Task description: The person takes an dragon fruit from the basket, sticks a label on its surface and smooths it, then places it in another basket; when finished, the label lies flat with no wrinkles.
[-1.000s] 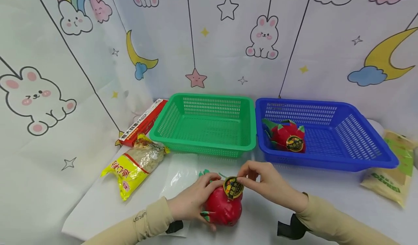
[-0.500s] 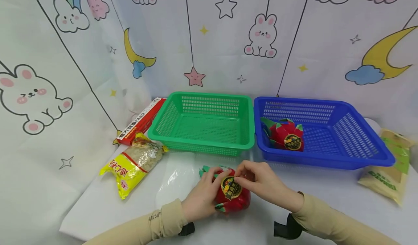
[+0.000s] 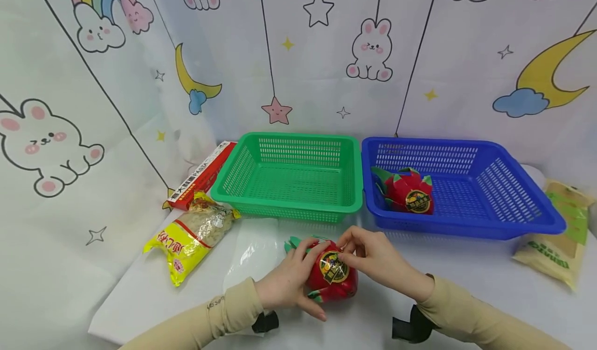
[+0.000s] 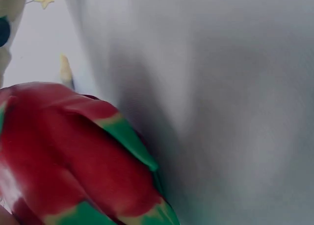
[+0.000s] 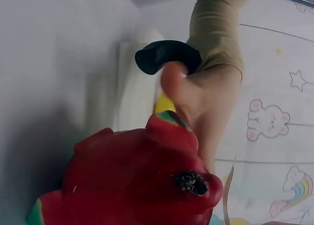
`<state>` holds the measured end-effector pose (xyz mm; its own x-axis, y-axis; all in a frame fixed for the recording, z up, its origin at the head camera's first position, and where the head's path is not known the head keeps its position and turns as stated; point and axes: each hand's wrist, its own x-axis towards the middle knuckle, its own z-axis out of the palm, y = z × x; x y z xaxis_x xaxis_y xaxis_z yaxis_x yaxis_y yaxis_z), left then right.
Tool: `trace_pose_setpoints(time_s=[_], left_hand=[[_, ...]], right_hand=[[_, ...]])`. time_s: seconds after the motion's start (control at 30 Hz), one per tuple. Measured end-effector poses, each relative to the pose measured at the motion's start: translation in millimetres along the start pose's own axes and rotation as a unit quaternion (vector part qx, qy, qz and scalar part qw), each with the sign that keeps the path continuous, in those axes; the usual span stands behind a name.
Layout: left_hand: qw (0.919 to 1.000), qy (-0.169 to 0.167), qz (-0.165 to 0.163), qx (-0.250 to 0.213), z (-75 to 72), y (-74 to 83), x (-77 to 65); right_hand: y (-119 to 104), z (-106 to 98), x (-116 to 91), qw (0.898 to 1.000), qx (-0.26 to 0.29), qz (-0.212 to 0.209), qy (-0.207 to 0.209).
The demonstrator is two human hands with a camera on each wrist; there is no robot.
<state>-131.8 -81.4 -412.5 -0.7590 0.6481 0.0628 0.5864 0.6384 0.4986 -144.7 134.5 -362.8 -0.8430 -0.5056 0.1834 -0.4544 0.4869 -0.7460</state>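
Observation:
A red dragon fruit (image 3: 344, 289) with green-tipped scales lies on the white table in front of the baskets. On its upper side is a round black-and-gold sticker (image 3: 333, 268). My left hand (image 3: 286, 283) holds the fruit from the left, fingers bent over its top and the thumb away from it. With thumb and forefinger, my right hand (image 3: 380, 256) pinches at the sticker's upper right edge. The left wrist view shows the fruit's scaly side (image 4: 73, 156). In the right wrist view, the fruit's dark dried tip (image 5: 191, 182) faces the camera; the sticker is hidden there.
Behind stand a green basket (image 3: 286, 210) and a blue basket (image 3: 471, 231), which holds another stickered dragon fruit (image 3: 404, 188). At left lie a yellow pasta bag (image 3: 191, 241), a red box (image 3: 200, 179) and a clear plastic sheet (image 3: 254, 251). A beige packet (image 3: 552, 246) lies at right.
The dragon fruit has turned and shifted slightly to the right under my left hand, whose thumb has come away from it. My right fingers have stayed at the sticker's edge.

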Motion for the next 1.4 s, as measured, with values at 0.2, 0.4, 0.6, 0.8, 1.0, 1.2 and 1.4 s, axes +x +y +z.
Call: trace_pose_setpoints(time_s=[0.2, 0.4, 0.6, 0.8, 1.0, 1.2, 1.4], left_hand=[[0.9968, -0.034, -0.026, -0.066, -6.0, 2.8, 0.8], [0.9933, -0.021, -0.043, -0.105, -7.1, 7.6, 1.7], [0.9889, 0.003, -0.071, -0.131, -3.5, 13.0, 3.6], [0.9889, 0.006, -0.076, -0.127, -1.3, 14.0, 3.4], [0.9915, 0.006, -0.061, -0.115, -1.9, 13.5, 1.8], [0.9935, 0.024, -0.048, -0.101, -0.4, 15.4, 3.6], [0.9910, 0.030, -0.052, -0.119, 2.8, 17.4, 7.1]], right_hand=[[0.7, -0.6, 0.3, 1.000, -0.006, 0.027, -0.007], [2.1, 0.2, 1.1, 0.999, -0.011, 0.044, -0.008], [3.1, 0.8, 2.3, 0.998, -0.011, 0.054, -0.018], [3.7, 1.6, 2.4, 0.996, -0.054, 0.053, -0.047], [6.3, 9.2, -1.6, 0.991, -0.112, 0.069, -0.036], [8.9, 20.7, -0.7, 0.995, -0.070, 0.062, -0.046], [10.9, 26.4, 4.2, 0.994, 0.020, 0.091, -0.064]])
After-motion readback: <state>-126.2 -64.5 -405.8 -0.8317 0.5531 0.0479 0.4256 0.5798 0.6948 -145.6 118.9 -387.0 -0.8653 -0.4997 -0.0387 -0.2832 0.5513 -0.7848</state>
